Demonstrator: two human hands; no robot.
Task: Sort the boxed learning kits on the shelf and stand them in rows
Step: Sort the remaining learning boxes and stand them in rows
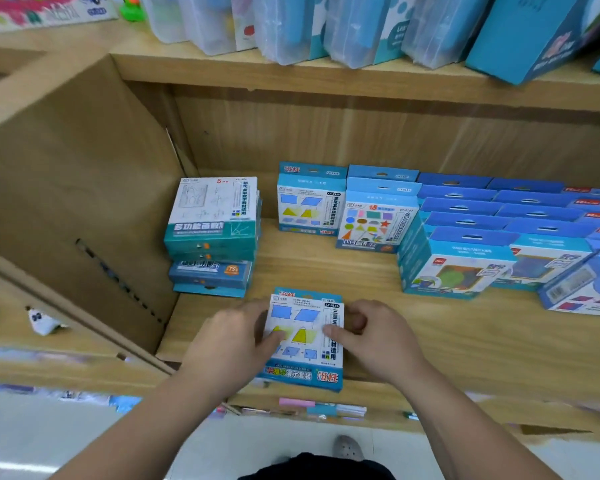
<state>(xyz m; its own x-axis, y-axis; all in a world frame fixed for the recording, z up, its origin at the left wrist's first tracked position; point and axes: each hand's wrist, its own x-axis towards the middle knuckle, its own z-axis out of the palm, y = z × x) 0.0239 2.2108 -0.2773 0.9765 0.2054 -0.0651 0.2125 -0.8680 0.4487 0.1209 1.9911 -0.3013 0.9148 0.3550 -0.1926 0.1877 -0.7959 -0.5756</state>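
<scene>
1. While the left hand [229,341] and the right hand [378,341] each grip a side of the held kits [303,344], thumbs pressed on the printed front and fingers curled behind the edges, these boxes are not yet placed. At least 2 sit one behind the other in the grip, at the front edge of the shelf [326,268].
2. Just beyond the left hand, a flat pile [212,237] of about 5 boxes lies stacked face up. Judged against the task, this is work left: none of it stands.
3. Straight beyond both hands and well apart from them, the matching kits [310,202] stand upright near the back wall, 2 deep. Their front looks the same as the held kits, so that file is probably where these belong.
4. Just right of those, the shape-card kits [378,216] also stand 2 deep.
5. Beyond the right hand, the blue rows [465,233] stand upright in several files, front to back; that part looks done.
6. By my estimate the sorting is well past half, with the held kits and the flat pile remaining.
</scene>
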